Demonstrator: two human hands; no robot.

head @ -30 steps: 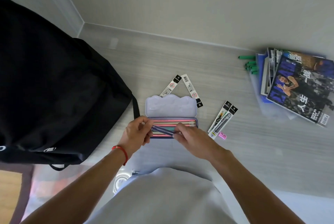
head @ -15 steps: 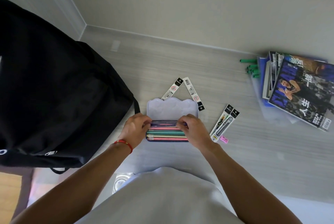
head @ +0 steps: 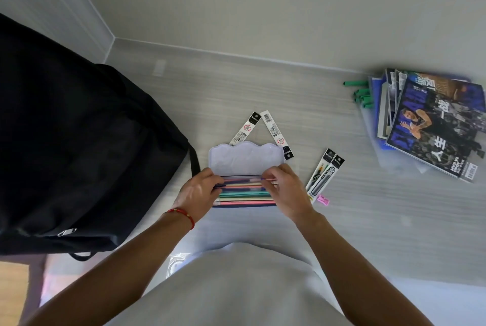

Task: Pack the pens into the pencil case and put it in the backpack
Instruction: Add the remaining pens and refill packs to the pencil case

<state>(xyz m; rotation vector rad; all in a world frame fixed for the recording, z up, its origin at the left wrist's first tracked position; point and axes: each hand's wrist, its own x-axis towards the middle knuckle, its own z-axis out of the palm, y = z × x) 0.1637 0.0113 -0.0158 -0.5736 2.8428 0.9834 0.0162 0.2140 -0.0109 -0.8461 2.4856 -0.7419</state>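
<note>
An open lilac pencil case [head: 246,158] lies on the grey desk, its scalloped lid folded back. Several coloured pens [head: 244,195] lie side by side in its tray. My left hand [head: 198,193] rests on the left end of the tray, fingertips on the pens. My right hand [head: 285,189] is at the right end, pinching the tip of a dark blue pen that lies across the top of the row. The black backpack [head: 73,146] stands just left of the case.
Two packaged refills [head: 273,129] lie behind the case and two more [head: 324,174] to its right, with a small pink sharpener [head: 323,200]. A stack of magazines [head: 431,125] and green markers [head: 361,95] sit at the far right. The wall runs along the back.
The dark blue pen held slantwise above the tray a second ago now lies in the row. Both hands have shifted to the tray's far part, pressing on the pens.
</note>
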